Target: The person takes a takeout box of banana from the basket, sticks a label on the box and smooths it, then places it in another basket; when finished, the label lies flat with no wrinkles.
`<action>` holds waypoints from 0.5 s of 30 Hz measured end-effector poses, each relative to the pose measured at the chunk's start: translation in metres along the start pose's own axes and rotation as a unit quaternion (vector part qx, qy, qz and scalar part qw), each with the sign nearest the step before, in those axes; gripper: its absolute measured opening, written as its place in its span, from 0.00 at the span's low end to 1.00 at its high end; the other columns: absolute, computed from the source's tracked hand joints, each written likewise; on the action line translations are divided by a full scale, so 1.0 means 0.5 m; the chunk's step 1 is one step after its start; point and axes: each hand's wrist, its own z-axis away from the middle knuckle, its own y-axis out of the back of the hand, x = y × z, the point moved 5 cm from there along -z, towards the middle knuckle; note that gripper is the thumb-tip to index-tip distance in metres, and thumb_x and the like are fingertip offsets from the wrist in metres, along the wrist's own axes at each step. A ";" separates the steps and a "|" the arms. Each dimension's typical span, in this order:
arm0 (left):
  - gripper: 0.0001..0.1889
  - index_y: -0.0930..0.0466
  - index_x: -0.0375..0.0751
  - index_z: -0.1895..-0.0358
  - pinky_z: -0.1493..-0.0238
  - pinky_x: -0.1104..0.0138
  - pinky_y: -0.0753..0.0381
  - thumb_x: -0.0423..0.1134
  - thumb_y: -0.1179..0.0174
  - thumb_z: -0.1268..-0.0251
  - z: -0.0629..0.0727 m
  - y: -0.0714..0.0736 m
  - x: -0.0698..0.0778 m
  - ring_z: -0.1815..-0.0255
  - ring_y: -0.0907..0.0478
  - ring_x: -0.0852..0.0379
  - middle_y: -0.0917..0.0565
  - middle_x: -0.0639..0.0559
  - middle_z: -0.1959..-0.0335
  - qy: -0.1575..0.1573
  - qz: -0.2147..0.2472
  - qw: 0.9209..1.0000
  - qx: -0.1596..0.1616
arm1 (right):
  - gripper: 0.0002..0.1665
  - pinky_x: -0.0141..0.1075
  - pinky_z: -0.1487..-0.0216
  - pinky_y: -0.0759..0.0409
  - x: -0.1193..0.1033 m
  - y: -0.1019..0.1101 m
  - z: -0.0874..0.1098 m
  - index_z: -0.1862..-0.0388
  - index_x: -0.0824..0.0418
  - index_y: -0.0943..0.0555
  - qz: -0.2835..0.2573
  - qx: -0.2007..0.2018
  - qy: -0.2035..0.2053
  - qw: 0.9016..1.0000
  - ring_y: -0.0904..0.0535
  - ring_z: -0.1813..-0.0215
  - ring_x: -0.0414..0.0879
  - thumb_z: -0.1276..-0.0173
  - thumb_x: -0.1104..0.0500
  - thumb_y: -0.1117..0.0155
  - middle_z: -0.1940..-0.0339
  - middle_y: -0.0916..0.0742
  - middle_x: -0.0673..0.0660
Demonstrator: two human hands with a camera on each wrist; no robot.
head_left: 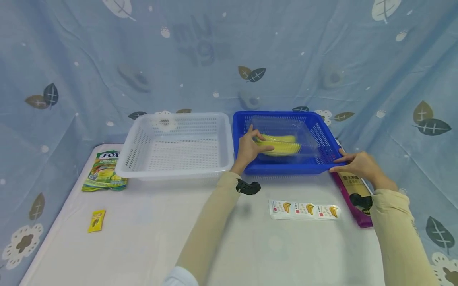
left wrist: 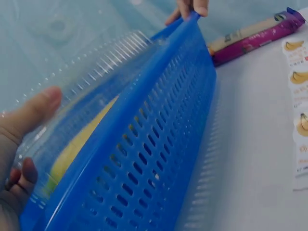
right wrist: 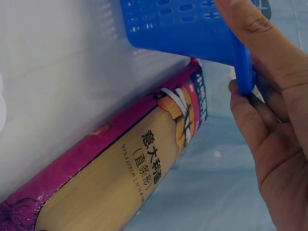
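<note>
A clear plastic box [head_left: 308, 145] with yellow bananas [head_left: 282, 147] in it lies tilted in the blue basket [head_left: 286, 170]. My left hand [head_left: 247, 149] grips the near-left end of that box, its thumb [left wrist: 41, 111] over the ribbed plastic and the other fingers lower down. At the basket's front right corner, my right hand [head_left: 359, 163] pinches the rim [right wrist: 244, 72] between thumb and fingers. Just below that hand lies a purple spaghetti packet [right wrist: 110, 168], partly covered by the wrist and sleeve in the head view.
To the left stands a white basket [head_left: 175, 173]. Beyond it lies a green FOX'S bag [head_left: 105, 172], with a small yellow packet [head_left: 96, 221] nearer the front. A strip of banana stickers [head_left: 304, 210] is in front of the blue basket. Patterned blue cloth [head_left: 200, 79] hangs behind.
</note>
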 end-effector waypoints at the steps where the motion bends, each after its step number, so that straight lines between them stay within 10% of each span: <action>1: 0.20 0.21 0.32 0.65 0.57 0.61 0.20 0.41 0.23 0.56 0.002 0.002 0.002 0.57 0.21 0.37 0.42 0.39 0.27 -0.008 0.005 1.000 0.002 | 0.38 0.37 0.68 0.36 0.001 0.000 0.000 0.52 0.69 0.17 0.000 -0.002 -0.002 1.000 0.30 0.60 0.56 0.48 0.38 0.26 0.31 0.35 0.66; 7: 0.20 0.21 0.35 0.65 0.45 0.62 0.23 0.41 0.22 0.57 0.007 0.026 0.000 0.30 0.37 0.48 0.43 0.42 0.26 -0.032 0.031 0.999 0.010 | 0.42 0.39 0.70 0.36 0.005 -0.001 -0.004 0.51 0.70 0.18 -0.004 -0.010 -0.010 1.000 0.31 0.63 0.56 0.50 0.36 0.26 0.31 0.36 0.66; 15: 0.20 0.23 0.34 0.66 0.63 0.65 0.19 0.42 0.23 0.56 0.023 0.053 -0.008 0.35 0.29 0.47 0.42 0.42 0.26 -0.037 0.045 0.998 0.005 | 0.42 0.54 0.54 0.36 0.008 -0.002 -0.005 0.50 0.72 0.18 -0.003 -0.030 -0.019 0.999 0.49 0.32 0.78 0.49 0.37 0.26 0.30 0.38 0.67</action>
